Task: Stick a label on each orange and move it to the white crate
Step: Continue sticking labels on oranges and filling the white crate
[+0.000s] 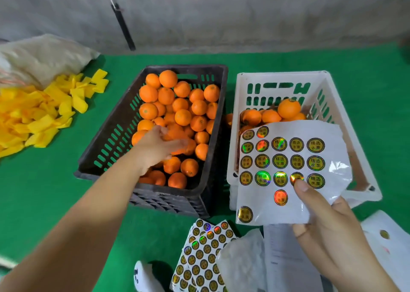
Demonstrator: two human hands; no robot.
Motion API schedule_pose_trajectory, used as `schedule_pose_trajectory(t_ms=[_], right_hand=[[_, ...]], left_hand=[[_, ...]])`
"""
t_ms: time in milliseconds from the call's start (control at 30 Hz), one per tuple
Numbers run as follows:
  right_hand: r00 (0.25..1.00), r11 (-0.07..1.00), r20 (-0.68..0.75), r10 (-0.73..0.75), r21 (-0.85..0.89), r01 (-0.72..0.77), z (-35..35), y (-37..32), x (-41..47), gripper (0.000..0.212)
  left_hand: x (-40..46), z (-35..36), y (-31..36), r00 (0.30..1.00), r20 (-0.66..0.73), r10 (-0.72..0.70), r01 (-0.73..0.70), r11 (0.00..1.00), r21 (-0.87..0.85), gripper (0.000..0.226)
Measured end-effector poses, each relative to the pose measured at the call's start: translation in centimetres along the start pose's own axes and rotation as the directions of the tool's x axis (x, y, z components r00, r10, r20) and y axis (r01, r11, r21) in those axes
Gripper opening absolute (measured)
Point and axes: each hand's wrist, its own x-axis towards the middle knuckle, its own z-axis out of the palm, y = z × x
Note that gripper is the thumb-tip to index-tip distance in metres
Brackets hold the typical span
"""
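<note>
- Pinched between thumb and fingers, the label sheet (pixel 288 171) is held by the right hand (pixel 328 231) over the white crate's (pixel 241 123) near corner, thumb beside a label, probably ready to peel.
- Left hand (pixel 159 147) reaches into the black crate (pixel 106 145), fingers spread loosely over an orange (pixel 177 143); blur hides whether it grips it yet.
- A few oranges already lie in the white crate.
- Spare label sheets (pixel 204 258) lie on the green mat (pixel 66 191), near at hand.
</note>
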Motion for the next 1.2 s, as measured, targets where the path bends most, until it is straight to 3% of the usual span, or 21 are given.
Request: schedule_pose_trajectory(t_ms=[67, 133, 167, 267, 400, 500, 567, 600, 667, 700, 733, 867, 967, 1067, 1133, 1200], right_hand=[[1.000, 0.999, -0.015, 0.014, -0.051, -0.015, 0.1, -0.2, -0.5, 0.036], [1.000, 0.999, 0.015, 0.023, 0.045, -0.024, 0.4, -0.4, -0.6, 0.041], [0.999, 0.996, 0.042, 0.007, 0.086, -0.010, 0.7, -0.7, -0.7, 0.039], [0.989, 1.000, 0.148, -0.001, 0.001, 0.001, 1.1, -1.8, -0.9, 0.035], [0.979, 0.977, 0.201, -0.020, -0.205, 0.062, 1.0, -3.0, -1.6, 0.037], [0.978, 0.941, 0.144, -0.148, -0.283, 0.184, 1.6, -2.7, -2.2, 0.063], [0.942, 0.808, 0.010, -0.336, -0.511, 0.293, 1.7, -2.1, -2.7, 0.078], [0.882, 0.653, 0.004, -0.471, -0.671, 0.351, 1.6, -1.8, -3.2, 0.076], [0.742, 0.301, 0.164, -0.650, -0.841, 0.449, 1.3, -1.5, -4.5, 0.055], [0.719, 0.218, 0.259, -0.645, -0.839, 0.498, 1.2, -1.6, -5.1, 0.042], [0.726, 0.212, 0.335, -0.601, -0.809, 0.549, 1.3, -1.6, -5.6, 0.033], [0.796, 0.388, 0.423, -0.432, -0.710, 0.588, 1.6, -1.9, -6.5, 0.021], [0.867, 0.658, 0.389, -0.313, -0.569, 0.493, 2.4, -2.3, -7.0, 0.015], [0.902, 0.770, 0.379, -0.207, -0.505, 0.389, 2.5, -2.8, -7.4, 0.016], [0.927, 0.877, 0.365, -0.091, -0.411, 0.248, 2.4, -2.8, -7.4, 0.018], [0.921, 0.971, 0.380, 0.091, -0.237, 0.002, 2.0, -2.6, -7.4, 0.028]], left_hand=[[-5.0, 1.0, 0.1, 0.995, 0.063, 0.077, -0.055, 0.951, -0.305, 0.112], [-9.7, 2.7, -0.5, 0.945, 0.272, 0.182, 0.021, 0.796, -0.604, 0.090], [-11.9, 3.7, -0.7, 0.888, 0.389, 0.246, 0.095, 0.729, -0.678, 0.076], [-16.2, 6.2, -1.0, 0.773, 0.535, 0.341, 0.225, 0.641, -0.734, 0.070], [-18.0, 8.4, -0.9, 0.782, 0.509, 0.359, 0.223, 0.602, -0.767, 0.087], [-18.6, 9.4, -0.9, 0.810, 0.453, 0.373, 0.189, 0.566, -0.802, 0.090], [-18.9, 9.8, -1.0, 0.811, 0.426, 0.401, 0.169, 0.536, -0.827, 0.082], [-19.2, 9.8, -0.9, 0.808, 0.413, 0.419, 0.161, 0.517, -0.840, 0.078], [-19.6, 9.9, -0.7, 0.794, 0.392, 0.465, 0.129, 0.502, -0.855, 0.070], [-19.8, 9.9, -0.7, 0.788, 0.380, 0.484, 0.104, 0.505, -0.857, 0.069], [-20.1, 9.9, -0.5, 0.788, 0.368, 0.494, 0.077, 0.514, -0.855, 0.070], [-20.5, 9.4, -0.6, 0.790, 0.336, 0.513, -0.015, 0.564, -0.826, 0.071], [-20.8, 8.7, -0.8, 0.783, 0.336, 0.523, -0.025, 0.566, -0.824, 0.068], [-21.0, 8.4, -1.1, 0.762, 0.343, 0.549, -0.036, 0.564, -0.825, 0.059], [-21.1, 8.4, -1.4, 0.766, 0.334, 0.549, -0.034, 0.554, -0.832, 0.059], [-21.0, 8.4, -1.7, 0.753, 0.334, 0.567, -0.049, 0.555, -0.831, 0.056]])
